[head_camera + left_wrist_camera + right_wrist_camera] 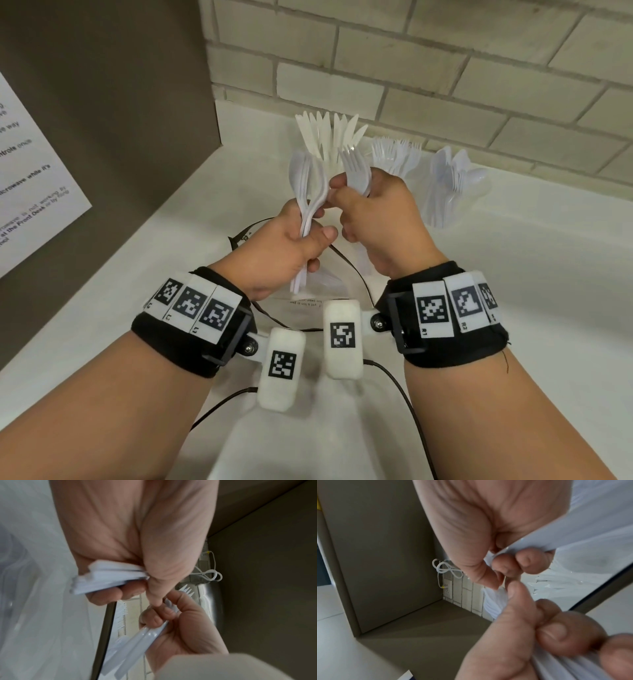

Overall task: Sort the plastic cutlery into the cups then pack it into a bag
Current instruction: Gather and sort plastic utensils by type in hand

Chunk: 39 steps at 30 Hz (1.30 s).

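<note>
My left hand (310, 236) grips a bundle of white plastic spoons (308, 185) by the handles, bowls up. In the left wrist view the spoon handles (106, 577) stick out of the left hand (137, 585). My right hand (342, 202) grips several white forks (356, 168), tines up, and its thumb and forefinger touch the spoon bundle. The forks (147, 637) lie across the right palm (185, 632). Both hands are raised over a white bag (298, 315) with black handles. At the back stand three clear cups: knives (329, 137), forks (397, 154), spoons (448, 181).
The white counter (513, 274) ends at a tiled wall (445, 68) behind the cups. A grey panel (120, 102) with a printed notice (30, 178) closes off the left side. Thin black cables (404, 394) run from the wrist cameras across the bag.
</note>
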Each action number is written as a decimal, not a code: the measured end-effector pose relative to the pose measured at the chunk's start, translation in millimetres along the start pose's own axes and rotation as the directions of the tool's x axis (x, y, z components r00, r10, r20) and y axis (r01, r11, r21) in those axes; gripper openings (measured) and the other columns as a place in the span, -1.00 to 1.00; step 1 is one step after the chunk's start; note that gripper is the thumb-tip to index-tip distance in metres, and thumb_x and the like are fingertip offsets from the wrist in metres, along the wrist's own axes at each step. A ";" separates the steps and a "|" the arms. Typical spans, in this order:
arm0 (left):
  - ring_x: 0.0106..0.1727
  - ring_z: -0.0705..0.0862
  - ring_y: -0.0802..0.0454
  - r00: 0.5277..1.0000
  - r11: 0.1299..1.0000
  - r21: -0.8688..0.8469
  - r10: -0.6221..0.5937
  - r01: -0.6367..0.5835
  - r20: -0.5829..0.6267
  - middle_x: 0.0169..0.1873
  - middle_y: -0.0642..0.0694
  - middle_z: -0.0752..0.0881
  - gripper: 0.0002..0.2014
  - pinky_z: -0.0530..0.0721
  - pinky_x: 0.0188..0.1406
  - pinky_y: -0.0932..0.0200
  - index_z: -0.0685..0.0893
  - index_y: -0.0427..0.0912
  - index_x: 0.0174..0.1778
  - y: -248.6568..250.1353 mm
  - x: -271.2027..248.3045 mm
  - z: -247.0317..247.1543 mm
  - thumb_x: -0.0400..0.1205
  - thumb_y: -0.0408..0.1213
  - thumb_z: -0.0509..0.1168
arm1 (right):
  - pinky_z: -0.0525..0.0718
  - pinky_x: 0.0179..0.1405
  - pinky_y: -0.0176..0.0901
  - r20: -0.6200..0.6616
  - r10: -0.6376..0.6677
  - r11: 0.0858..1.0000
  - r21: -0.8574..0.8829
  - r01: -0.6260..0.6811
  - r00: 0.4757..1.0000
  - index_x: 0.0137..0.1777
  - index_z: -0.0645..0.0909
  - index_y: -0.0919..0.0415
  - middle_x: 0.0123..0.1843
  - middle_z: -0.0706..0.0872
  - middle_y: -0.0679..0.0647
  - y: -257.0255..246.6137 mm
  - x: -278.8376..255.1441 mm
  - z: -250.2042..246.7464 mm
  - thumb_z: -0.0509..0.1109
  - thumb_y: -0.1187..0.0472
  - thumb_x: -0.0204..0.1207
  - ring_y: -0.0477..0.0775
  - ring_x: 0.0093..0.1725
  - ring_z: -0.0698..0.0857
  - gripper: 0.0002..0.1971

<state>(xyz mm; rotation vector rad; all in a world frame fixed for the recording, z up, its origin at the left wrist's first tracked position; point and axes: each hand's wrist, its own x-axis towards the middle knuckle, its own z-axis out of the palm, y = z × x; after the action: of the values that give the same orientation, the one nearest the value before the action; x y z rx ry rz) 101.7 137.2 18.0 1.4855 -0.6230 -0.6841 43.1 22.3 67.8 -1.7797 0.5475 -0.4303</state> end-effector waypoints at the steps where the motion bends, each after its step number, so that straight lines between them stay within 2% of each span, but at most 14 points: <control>1: -0.31 0.47 0.14 1.000 1.000 -0.009 0.003 -0.003 -0.004 -0.10 0.00 0.44 -0.63 0.54 -0.27 0.12 0.36 -0.20 0.39 0.9 -0.1 0.9 0.68 -0.31 0.25 | 0.47 -0.40 -0.20 0.000 0.025 0.999 0.042 -0.025 1.000 -0.20 0.61 0.08 -0.16 0.75 0.19 -0.5 -0.7 -0.9 0.41 0.32 0.47 -0.06 -0.41 0.54 -0.88; 3: -0.32 0.46 0.13 1.000 1.000 0.010 -0.003 0.004 -0.016 -0.04 -0.04 0.45 -0.69 0.54 -0.29 0.13 0.36 -0.20 0.35 3.1 0.6 2.2 0.71 -0.31 0.21 | 0.45 -0.47 -0.23 0.039 0.047 0.993 0.106 -0.051 0.998 -0.13 0.63 0.19 -0.21 0.72 0.15 -1.5 -3.3 -1.1 0.45 0.28 0.49 -0.08 -0.48 0.52 -0.96; 5: -0.26 0.49 0.10 1.000 0.996 0.088 -0.001 0.001 0.000 0.06 -0.12 0.49 -0.64 0.59 -0.24 0.11 0.33 -0.20 0.40 3.7 2.3 3.5 0.71 -0.26 0.21 | 0.45 -0.57 -0.32 0.082 0.007 0.993 0.115 -0.017 0.997 -0.10 0.66 0.29 -0.27 0.73 0.14 -0.9 -5.6 -0.4 0.52 0.23 0.47 -0.17 -0.57 0.54 -0.86; 7: -0.23 0.51 0.10 1.000 0.990 0.143 -0.003 0.001 0.012 0.05 -0.12 0.51 -0.62 0.62 -0.21 0.11 0.31 -0.19 0.42 4.7 1.8 5.4 0.71 -0.24 0.20 | 0.47 -0.60 -0.38 0.094 -0.016 0.995 0.098 0.007 0.995 -0.15 0.67 0.23 -0.29 0.74 0.10 -0.8 -6.2 -0.4 0.55 0.25 0.43 -0.24 -0.60 0.57 -0.89; 10: -0.24 0.51 0.08 1.000 0.995 0.100 -0.012 0.012 0.002 0.02 -0.14 0.53 -0.62 0.60 -0.19 0.10 0.32 -0.15 0.42 5.1 -0.7 5.8 0.70 -0.26 0.22 | 0.43 -0.57 -0.28 0.096 0.034 0.992 0.118 -0.045 0.995 -0.23 0.62 0.18 -0.28 0.70 0.12 0.2 -4.9 -2.6 0.45 0.35 0.47 -0.16 -0.62 0.50 -0.89; 13: -0.20 0.61 0.20 0.999 0.999 0.040 -0.011 0.009 0.052 0.04 -0.09 0.64 -0.58 0.60 -0.25 0.20 0.34 -0.03 0.41 6.2 -4.1 6.8 0.66 -0.23 0.29 | 0.41 -0.53 -0.23 0.078 0.106 0.967 0.225 -0.121 0.991 -0.07 0.62 0.20 -0.19 0.74 0.17 2.0 -2.5 -4.5 0.32 0.38 0.51 -0.05 -0.57 0.43 -0.90; 17: -0.23 0.56 0.12 0.996 0.996 -0.039 -0.082 0.082 0.023 -0.20 -0.04 0.55 -0.58 0.58 -0.20 0.10 0.45 -0.15 0.14 4.5 -3.3 5.2 0.55 0.09 0.30 | 0.43 -0.46 -0.19 -0.044 0.161 0.919 0.371 -0.133 0.986 0.02 0.61 0.24 -0.36 0.73 0.09 8.3 5.2 -6.5 0.22 0.38 0.55 0.00 -0.46 0.53 -0.84; 20: -0.24 0.53 0.07 0.991 0.990 -0.076 -0.123 0.119 -0.054 -0.25 -0.03 0.48 -0.82 0.59 -0.22 0.09 0.49 -0.06 -0.01 4.2 -1.4 0.1 0.70 -0.03 0.15 | 0.64 -0.24 -0.01 -0.120 0.162 0.869 0.488 -0.084 0.979 0.25 0.54 0.30 -0.32 0.68 0.11 4.9 20.8 -25.1 0.16 0.36 0.63 0.13 -0.26 0.70 -0.74; 22: -0.29 0.54 0.08 0.989 0.986 -0.110 -0.135 0.128 -0.060 -0.32 -0.01 0.48 -0.83 0.61 -0.22 0.08 0.52 -0.08 -0.03 5.8 -1.4 -3.7 0.74 -0.11 0.09 | 0.73 -0.14 0.11 -0.177 0.090 0.853 0.522 0.016 0.980 0.32 0.46 0.20 -0.21 0.63 0.14 -4.6 36.6 -45.4 0.12 0.38 0.67 0.21 -0.22 0.76 -0.72; 26: -0.38 0.54 0.10 0.990 0.962 -0.233 -0.138 0.140 0.023 -0.44 0.02 0.51 -0.80 0.59 -0.26 0.11 0.53 -0.13 -0.06 12.0 -0.3 -7.5 0.75 -0.16 0.06 | 0.67 -0.29 -0.05 -0.389 -0.149 0.875 0.376 0.305 0.909 0.27 0.41 0.13 -0.18 0.56 0.16 -20.9 86.7 -73.8 0.07 0.53 0.57 0.09 -0.41 0.62 -0.61; 29: -0.37 0.59 0.08 0.988 0.948 -0.278 -0.146 0.155 0.052 -0.42 -0.01 0.55 -0.79 0.62 -0.19 0.07 0.55 -0.15 -0.06 15.9 4.5 -5.8 0.75 -0.16 0.06 | 0.67 -0.18 -0.12 -0.490 -0.239 0.854 0.304 0.422 0.838 0.22 0.45 0.12 -0.24 0.54 0.11 -11.5 129.3 -76.6 0.12 0.51 0.55 0.04 -0.37 0.56 -0.64; 34: -0.27 0.65 0.08 0.986 0.955 -0.244 -0.157 0.166 0.054 -0.37 -0.01 0.60 -0.77 0.65 -0.02 -0.03 0.58 -0.15 -0.09 17.9 11.5 -4.5 0.74 -0.16 0.07 | 0.68 -0.06 -0.12 -0.455 -0.200 0.897 0.272 0.349 0.868 0.08 0.50 0.07 -0.24 0.56 0.07 36.2 176.0 -69.4 0.17 0.53 0.55 0.02 -0.29 0.61 -0.67; 37: -0.27 0.65 0.07 0.984 0.950 -0.256 -0.169 0.179 0.064 -0.36 -0.02 0.60 -0.77 0.64 -0.02 -0.02 0.59 -0.17 -0.09 15.8 13.3 -7.4 0.73 -0.18 0.08 | 0.69 0.03 -0.04 -0.421 -0.128 0.957 0.185 0.223 0.898 0.08 0.54 0.02 -0.17 0.65 -0.01 63.4 187.7 -68.9 0.33 0.40 0.50 -0.04 -0.20 0.67 -0.72; 39: -0.28 0.64 0.07 0.982 0.944 -0.273 -0.175 0.187 0.068 -0.36 -0.03 0.59 -0.78 0.62 -0.04 -0.02 0.58 -0.17 -0.09 13.8 15.1 -9.0 0.73 -0.18 0.08 | 0.67 0.15 -0.13 -0.434 -0.133 0.975 0.103 0.196 0.891 0.11 0.56 0.03 -0.10 0.65 -0.09 70.6 189.7 -71.1 0.43 0.35 0.45 -0.08 -0.07 0.67 -0.70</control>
<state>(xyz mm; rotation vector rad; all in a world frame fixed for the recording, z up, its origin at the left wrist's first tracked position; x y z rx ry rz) 118.8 131.7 31.2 1.2765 -0.4051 -0.9100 150.0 -157.7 20.5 -1.6002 0.6500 -0.9705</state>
